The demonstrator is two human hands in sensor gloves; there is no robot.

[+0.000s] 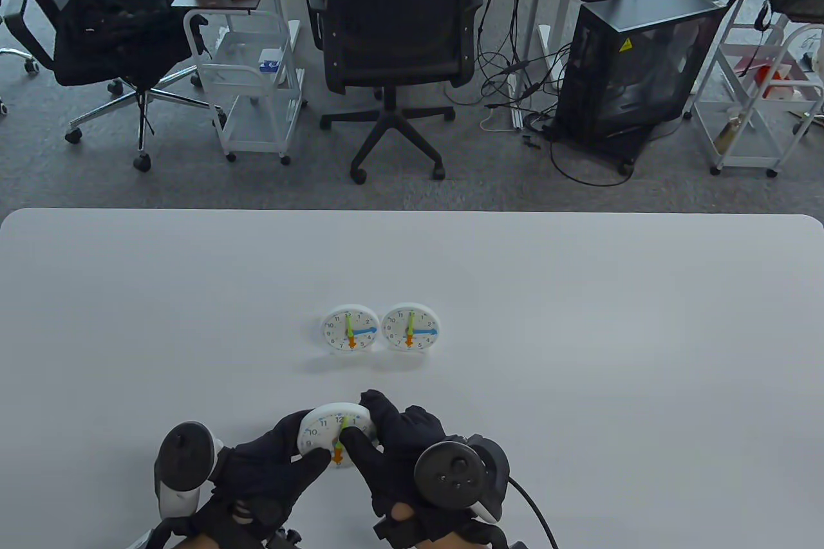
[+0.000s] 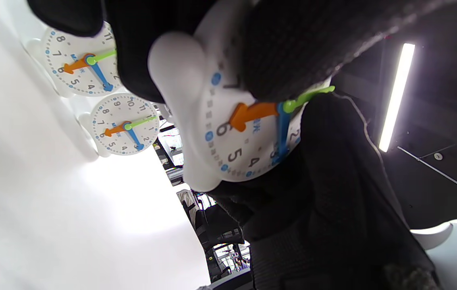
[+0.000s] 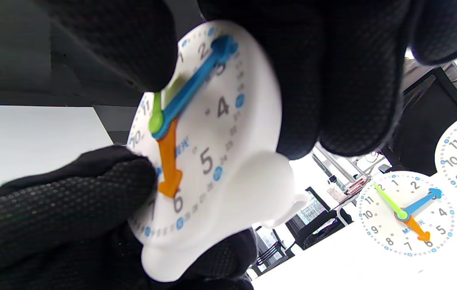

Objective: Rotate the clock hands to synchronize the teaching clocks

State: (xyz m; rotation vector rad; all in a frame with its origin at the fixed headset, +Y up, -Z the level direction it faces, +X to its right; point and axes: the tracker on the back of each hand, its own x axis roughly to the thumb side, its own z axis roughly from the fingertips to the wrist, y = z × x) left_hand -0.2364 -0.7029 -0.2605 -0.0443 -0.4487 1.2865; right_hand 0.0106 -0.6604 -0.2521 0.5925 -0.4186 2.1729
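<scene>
Both hands are wrapped around one small white clock (image 1: 335, 434) down at the near edge of the table (image 1: 579, 317). My left hand (image 1: 270, 468) grips it from the left side, and the right hand (image 1: 393, 446) holds the right side with a fingertip (image 1: 351, 438) on the face by the green hand (image 3: 156, 114). Up close, its orange hand (image 3: 168, 163) points at 6 and the blue hand (image 3: 196, 86) sits near the 3, though gloved fingers cover most of the numbers on top (can't read 12 at all).

Two more clocks stand side by side in the middle of the table, well apart from the held one: the left clock (image 1: 350, 329) and the right clock (image 1: 411, 327), almost touching. Both show green up, blue toward 3, orange down.

Past the table are a black office chair (image 1: 396, 15), a white cart (image 1: 248, 60) and a computer tower (image 1: 634, 63).
</scene>
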